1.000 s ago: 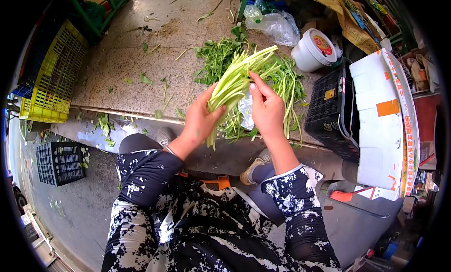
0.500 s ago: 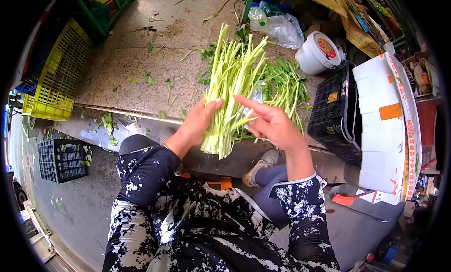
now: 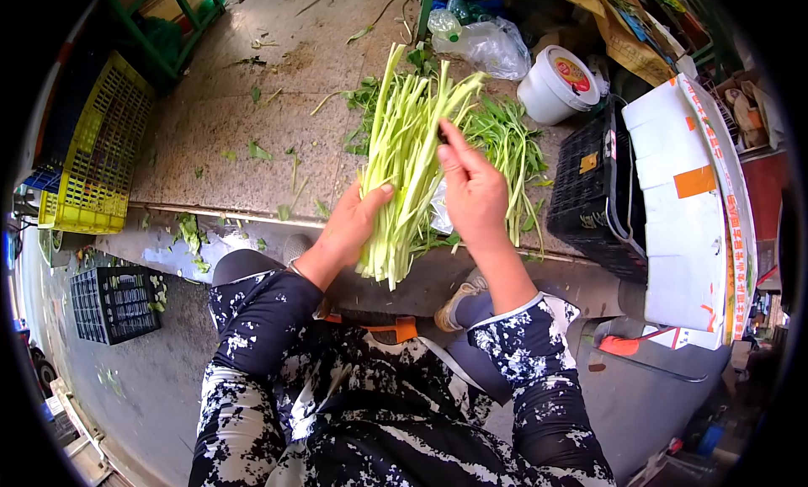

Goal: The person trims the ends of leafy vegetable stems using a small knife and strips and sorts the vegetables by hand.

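A thick bundle of pale green, celery-like stalks [image 3: 394, 175] stands slanted in front of me, with its cut ends toward my body. My left hand [image 3: 353, 222] is closed around its lower part, thumb across the front. On the bundle's upper right side, my right hand [image 3: 475, 188] pinches with thumb and forefinger at a stalk. A small dark spot shows between those fingertips; I cannot make out what it is. Behind the right hand, a pile of leafy green stalks [image 3: 518, 163] lies on the stone ledge [image 3: 244, 171].
Right of the pile stand a white lidded bucket [image 3: 560, 85], a black crate [image 3: 589, 192] and a white foam box [image 3: 677, 209]. Yellow crates [image 3: 97, 142] are stacked at left, and a black crate [image 3: 114, 304] sits on the ground. Plastic bags [image 3: 488, 47] lie at the back.
My right hand has moved up along the bundle, from a pointing pose beside its middle to a pinch near its upper right. My left hand keeps its grip. The view has shifted slightly.
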Demonstrator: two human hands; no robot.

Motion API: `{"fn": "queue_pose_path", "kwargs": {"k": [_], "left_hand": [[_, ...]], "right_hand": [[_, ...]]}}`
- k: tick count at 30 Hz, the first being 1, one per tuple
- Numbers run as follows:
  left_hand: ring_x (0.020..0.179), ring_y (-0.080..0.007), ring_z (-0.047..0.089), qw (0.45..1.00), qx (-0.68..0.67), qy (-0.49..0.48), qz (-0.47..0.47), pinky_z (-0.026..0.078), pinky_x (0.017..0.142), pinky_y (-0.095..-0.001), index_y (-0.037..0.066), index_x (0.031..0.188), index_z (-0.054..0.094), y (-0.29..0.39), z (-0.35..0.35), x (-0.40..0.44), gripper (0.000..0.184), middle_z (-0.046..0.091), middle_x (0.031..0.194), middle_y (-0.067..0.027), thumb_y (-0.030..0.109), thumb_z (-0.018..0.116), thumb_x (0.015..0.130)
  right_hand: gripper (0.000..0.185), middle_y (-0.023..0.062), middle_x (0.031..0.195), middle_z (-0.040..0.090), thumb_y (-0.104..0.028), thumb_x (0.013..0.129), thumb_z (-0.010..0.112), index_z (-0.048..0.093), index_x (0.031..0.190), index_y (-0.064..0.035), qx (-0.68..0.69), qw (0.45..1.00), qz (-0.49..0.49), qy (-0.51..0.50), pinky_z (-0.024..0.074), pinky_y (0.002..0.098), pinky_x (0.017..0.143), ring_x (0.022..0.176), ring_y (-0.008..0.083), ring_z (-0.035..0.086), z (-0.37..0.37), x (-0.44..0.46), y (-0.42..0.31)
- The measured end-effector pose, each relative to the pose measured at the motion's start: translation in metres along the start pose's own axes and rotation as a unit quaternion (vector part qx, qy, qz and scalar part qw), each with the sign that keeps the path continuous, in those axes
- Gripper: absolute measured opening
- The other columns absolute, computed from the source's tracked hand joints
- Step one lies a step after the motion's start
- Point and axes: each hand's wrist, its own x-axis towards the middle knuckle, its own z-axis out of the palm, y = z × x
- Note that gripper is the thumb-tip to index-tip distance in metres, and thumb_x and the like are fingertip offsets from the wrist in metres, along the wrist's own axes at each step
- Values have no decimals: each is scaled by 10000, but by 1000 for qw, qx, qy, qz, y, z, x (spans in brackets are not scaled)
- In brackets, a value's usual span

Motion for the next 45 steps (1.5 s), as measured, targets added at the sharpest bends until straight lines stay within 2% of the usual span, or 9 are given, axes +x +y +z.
{"fn": "queue_pose_path", "kwargs": {"k": [3,7,15,24,26,31,33,39,45], "left_hand": [[830,-178,607,998,-37,26,-38,528,667,-312,27,1204,397,7,1,-5,338,577,1027,-105,151,460,895],[824,-182,615,1000,0,21,-16,538,649,-325,28,1184,409,-2,-9,0,361,588,1011,-110,119,545,862],[883,-151,591,998,53,-14,20,502,751,-293,14,1167,431,-5,-7,-1,512,592,1041,-89,54,706,737],[927,-156,578,993,92,-30,63,483,798,-294,11,1176,425,-5,-8,-2,570,584,1064,-93,29,729,695],[923,-158,581,996,69,-13,47,486,792,-294,10,1177,422,-4,-9,-2,573,585,1060,-94,21,728,692],[853,-155,597,999,28,-16,25,506,738,-293,21,1172,429,5,-7,-6,494,593,1007,-84,21,667,739],[854,-156,597,999,32,-26,12,506,740,-292,19,1161,444,6,-6,-7,477,594,1007,-83,11,663,737],[849,-150,596,999,28,-32,33,507,723,-289,17,1156,453,0,-7,-5,462,594,1004,-79,-1,654,741],[838,-146,592,999,15,-30,36,504,722,-281,24,1169,439,3,-6,-7,471,582,1002,-76,-1,644,746]], "right_hand": [[314,43,836,662,-203,874,574,568,1184,-148,84,995,39,29,416,196,560,605,29,488,-12,6,-3],[421,-83,610,367,-222,891,555,467,1272,-67,261,961,96,2,251,165,482,551,-1,297,-15,9,0],[517,-55,614,432,-266,856,604,430,1290,-45,119,988,80,-57,301,185,498,549,27,344,-20,14,-4],[302,66,841,673,-221,863,588,593,1144,-112,73,996,-12,-57,435,206,590,646,44,530,-28,20,6],[303,68,824,672,-211,861,589,588,1155,-138,-154,982,-78,76,434,202,572,616,38,522,-37,21,4],[351,6,849,627,-208,883,563,544,1182,-25,-3,997,-1,78,427,192,618,679,49,520,-52,29,8],[385,-60,683,503,-214,881,567,515,1214,-28,225,952,207,-29,345,177,504,560,20,407,-42,24,12],[451,-101,610,369,-219,861,601,474,1253,-36,156,973,149,-79,234,178,464,526,11,290,-14,10,8],[366,-41,633,559,-214,847,611,553,1193,-111,165,981,66,-77,349,196,476,526,22,384,-2,8,17]]}}
